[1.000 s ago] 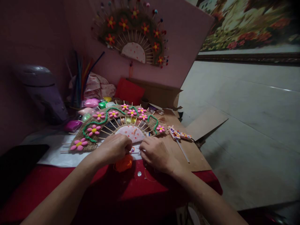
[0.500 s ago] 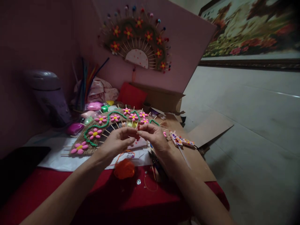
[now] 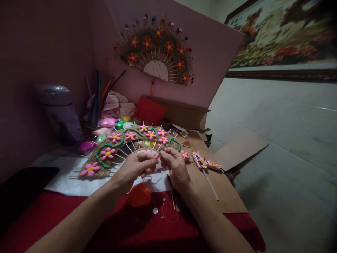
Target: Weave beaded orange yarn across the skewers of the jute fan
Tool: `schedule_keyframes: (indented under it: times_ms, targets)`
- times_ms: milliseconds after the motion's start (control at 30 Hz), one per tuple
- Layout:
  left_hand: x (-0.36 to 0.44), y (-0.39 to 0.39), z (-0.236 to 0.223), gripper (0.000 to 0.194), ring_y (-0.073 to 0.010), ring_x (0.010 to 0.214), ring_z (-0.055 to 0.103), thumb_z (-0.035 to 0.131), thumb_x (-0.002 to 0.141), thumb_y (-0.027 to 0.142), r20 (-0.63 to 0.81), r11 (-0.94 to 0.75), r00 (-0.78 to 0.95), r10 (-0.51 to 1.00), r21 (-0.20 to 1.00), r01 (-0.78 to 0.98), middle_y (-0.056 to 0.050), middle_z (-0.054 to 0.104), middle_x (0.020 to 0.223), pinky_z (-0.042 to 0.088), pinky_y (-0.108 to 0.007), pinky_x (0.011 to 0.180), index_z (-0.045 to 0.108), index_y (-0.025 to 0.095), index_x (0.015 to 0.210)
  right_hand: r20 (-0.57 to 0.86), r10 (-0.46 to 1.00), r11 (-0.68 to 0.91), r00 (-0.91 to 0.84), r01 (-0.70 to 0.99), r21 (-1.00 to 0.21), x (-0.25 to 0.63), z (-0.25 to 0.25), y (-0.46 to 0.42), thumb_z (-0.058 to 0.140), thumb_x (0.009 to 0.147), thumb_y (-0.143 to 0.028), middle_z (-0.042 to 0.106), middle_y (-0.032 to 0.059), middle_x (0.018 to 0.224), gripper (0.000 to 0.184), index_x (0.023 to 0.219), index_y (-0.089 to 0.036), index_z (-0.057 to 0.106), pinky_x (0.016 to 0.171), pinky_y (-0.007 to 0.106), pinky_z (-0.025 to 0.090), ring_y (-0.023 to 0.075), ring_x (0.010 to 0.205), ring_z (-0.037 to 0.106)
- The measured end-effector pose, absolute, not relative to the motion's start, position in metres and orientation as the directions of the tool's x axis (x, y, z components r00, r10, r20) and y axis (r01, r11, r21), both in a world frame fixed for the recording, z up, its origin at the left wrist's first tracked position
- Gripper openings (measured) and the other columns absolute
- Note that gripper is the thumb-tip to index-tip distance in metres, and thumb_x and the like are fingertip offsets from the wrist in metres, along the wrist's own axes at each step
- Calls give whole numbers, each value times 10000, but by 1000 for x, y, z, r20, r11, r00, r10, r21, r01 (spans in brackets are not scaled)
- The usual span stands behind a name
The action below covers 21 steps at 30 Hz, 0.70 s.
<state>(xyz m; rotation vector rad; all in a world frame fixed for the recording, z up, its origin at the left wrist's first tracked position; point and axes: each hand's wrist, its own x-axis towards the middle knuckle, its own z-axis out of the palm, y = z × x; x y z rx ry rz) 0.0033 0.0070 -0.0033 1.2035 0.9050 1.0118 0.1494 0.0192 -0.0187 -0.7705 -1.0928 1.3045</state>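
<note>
My left hand (image 3: 140, 163) and my right hand (image 3: 176, 166) meet in front of the fan's base, both with fingers pinched. Between their fingertips is a small, thin red piece (image 3: 158, 157), too small to make out fully. Behind them lies a half-round twine-wrapped fan (image 3: 89, 162) with pink flowers, green wavy trim and thin sticks. My hands partly cover its pale spotted centre. Just below my left hand sits a ball of orange yarn (image 3: 139, 195). A clear round gem (image 3: 155, 211) and a loop of thin thread (image 3: 170, 222) rest on the red cloth.
A flower-patterned glue gun (image 3: 207, 163) lies on cardboard (image 3: 226, 193) at the right. Packets of coloured clay (image 3: 86, 147), pipe cleaners (image 3: 101, 100) and a purple flask (image 3: 61, 116) stand at the back left. A finished-looking fan (image 3: 156, 69) hangs above on a pink panel.
Both hands have risen from the white paper by the fan's base and come together, with a small red piece now between their fingertips. The whole view has shifted slightly.
</note>
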Motion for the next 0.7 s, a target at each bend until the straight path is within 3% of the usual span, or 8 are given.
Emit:
schedule_keyframes:
  times_ms: [167,267,433,567,700]
  targets:
    - [3,7,-5,211,-60,455,448,717,676,321,-56,95,269,961,987,-132,4,593,539,272,-171,419,630,132,636,180,982,187,53,-390,-902,153,-19,22,692,712,-357,512,-46,586,223,670,-172,575,466,205,286,69,491,386]
    - [4,7,-5,206,-63,458,452,723,670,320,-58,97,258,964,985,-140,8,592,542,277,-174,426,634,137,639,180,984,167,-8,-345,-924,151,-22,20,694,728,-422,533,-40,624,268,721,-172,599,458,205,276,66,494,387]
    - [4,4,-3,248,-78,487,471,670,740,370,21,13,258,966,991,-131,8,592,559,341,-199,474,652,143,642,223,971,190,-86,-287,-939,147,-23,16,717,735,-360,447,-66,522,291,610,-163,544,456,204,257,57,468,339]
    - [3,5,-8,92,-128,663,571,672,751,236,308,-302,130,942,951,-69,-20,686,767,425,-252,602,710,198,825,74,986,6,-150,-410,-912,149,-18,15,720,708,-338,490,-52,516,264,619,-155,552,440,195,251,55,448,359]
    - [4,5,-14,112,-165,830,583,688,749,145,641,-659,167,749,746,91,-18,695,878,441,-303,728,718,241,798,-1,975,-102,-220,-446,-889,149,-17,15,727,680,-324,506,-46,496,263,601,-152,544,414,185,230,53,426,374]
